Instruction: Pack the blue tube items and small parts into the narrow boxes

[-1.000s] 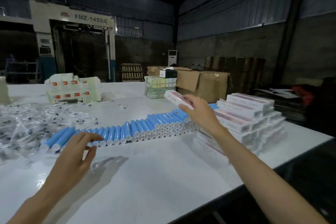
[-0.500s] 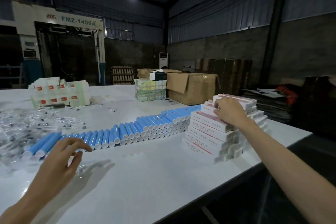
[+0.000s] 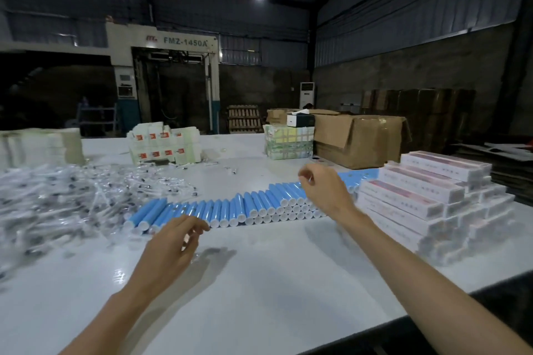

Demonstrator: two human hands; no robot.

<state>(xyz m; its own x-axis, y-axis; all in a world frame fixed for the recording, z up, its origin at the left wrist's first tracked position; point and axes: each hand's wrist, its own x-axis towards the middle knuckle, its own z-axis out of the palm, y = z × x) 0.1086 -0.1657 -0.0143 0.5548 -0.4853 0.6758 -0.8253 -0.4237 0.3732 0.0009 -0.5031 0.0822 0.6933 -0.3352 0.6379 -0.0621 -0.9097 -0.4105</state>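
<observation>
A long row of blue tubes (image 3: 230, 207) with white caps lies across the middle of the white table (image 3: 274, 282). A heap of small parts in clear wrappers (image 3: 72, 199) covers the left side. Narrow white boxes with red print (image 3: 427, 199) are stacked at the right. My left hand (image 3: 173, 245) hovers just in front of the left end of the tube row, fingers loosely curled and holding nothing. Above the right part of the row, my right hand (image 3: 323, 190) hangs with loosely curled fingers, empty, left of the box stack.
Bundles of white and green cartons (image 3: 164, 144) stand at the back left, another bundle (image 3: 288, 144) and an open cardboard box (image 3: 360, 141) at the back right. The table's front edge (image 3: 403, 317) runs diagonally at the lower right. A large machine stands behind.
My right hand set its narrow box on the stack, let go and came back left over the tubes. My left hand stayed near the row's left end.
</observation>
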